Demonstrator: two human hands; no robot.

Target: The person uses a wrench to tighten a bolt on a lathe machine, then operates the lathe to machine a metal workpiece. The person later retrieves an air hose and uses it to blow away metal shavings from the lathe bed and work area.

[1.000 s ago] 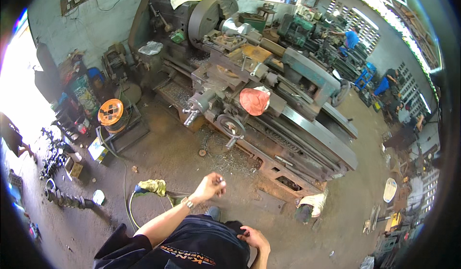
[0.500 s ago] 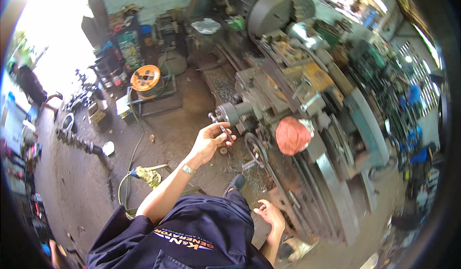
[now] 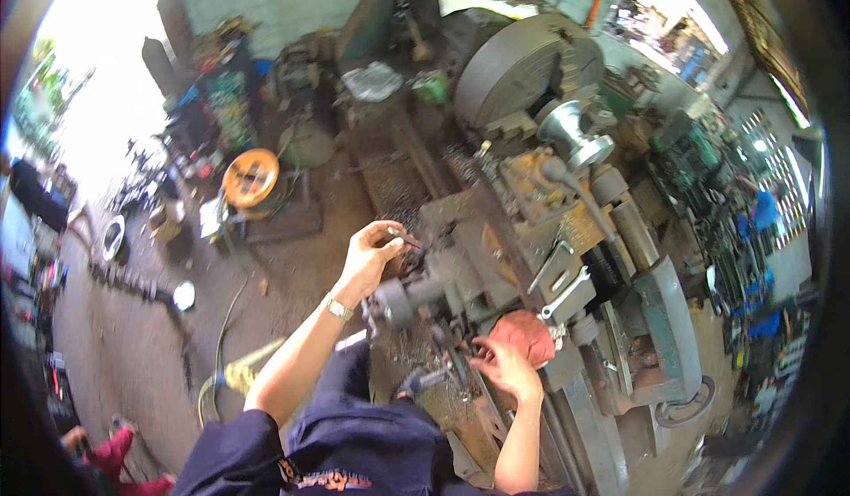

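Observation:
Pinched between the thumb and fingers of my left hand (image 3: 361, 264) is a short dark metal bar (image 3: 411, 241). This hand is beside the lathe carriage (image 3: 465, 230), above a round crank hub (image 3: 396, 304). My right hand (image 3: 510, 370) is in front of a red cloth (image 3: 524, 328) on the lathe; its fingers are curved and apart, with nothing visible in them. Whether it touches the cloth I cannot tell. Next to the cloth lies a shiny open-end wrench (image 3: 567, 293) on the machine.
A large chuck (image 3: 505, 73) stands at the far end, with a shiny flanged metal part (image 3: 574, 135) before it. An orange reel (image 3: 251, 177) and a long shaft (image 3: 133, 282) are on the floor at left. A person's red-clothed leg (image 3: 115, 461) shows at lower left.
My view has shifted toward the lathe. My right hand has risen from beside my body to the red cloth. My left hand still grips the metal bar, now nearer the carriage.

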